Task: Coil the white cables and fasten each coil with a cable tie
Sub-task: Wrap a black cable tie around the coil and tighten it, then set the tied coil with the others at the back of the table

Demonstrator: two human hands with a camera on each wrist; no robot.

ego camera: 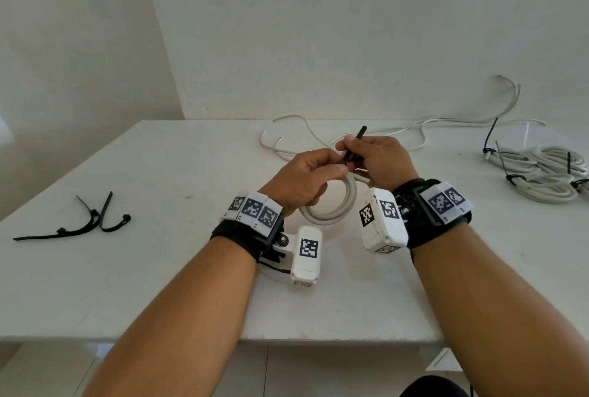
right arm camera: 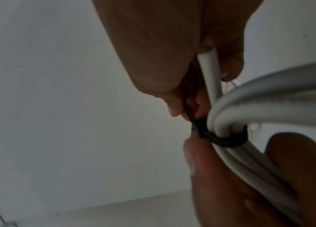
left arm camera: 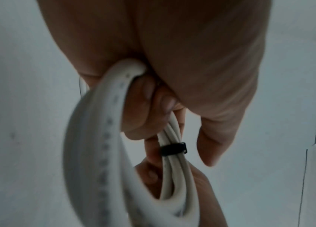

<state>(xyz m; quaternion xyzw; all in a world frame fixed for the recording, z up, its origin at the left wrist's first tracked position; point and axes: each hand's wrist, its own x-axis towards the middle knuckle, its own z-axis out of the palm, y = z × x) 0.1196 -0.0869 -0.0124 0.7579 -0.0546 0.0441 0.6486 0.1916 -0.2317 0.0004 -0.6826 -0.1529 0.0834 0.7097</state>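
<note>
A small coil of white cable [ego camera: 331,210] is held above the middle of the white table [ego camera: 159,285]. My left hand [ego camera: 307,178] grips the coil's top, fingers curled round the strands [left arm camera: 118,122]. A black cable tie [left arm camera: 173,149] is looped round the bundle [right arm camera: 225,140]. My right hand [ego camera: 374,157] pinches the tie's free tail [ego camera: 355,148], which sticks up and away between the two hands. The tie's head sits against the strands, close to my left thumb [right arm camera: 201,161].
Several spare black cable ties [ego camera: 92,221] lie on the left of the table. Tied white coils [ego camera: 541,173] are piled at the right edge. Loose white cable [ego camera: 302,135] trails along the back by the wall. The table's front edge [ego camera: 287,341] is near my forearms.
</note>
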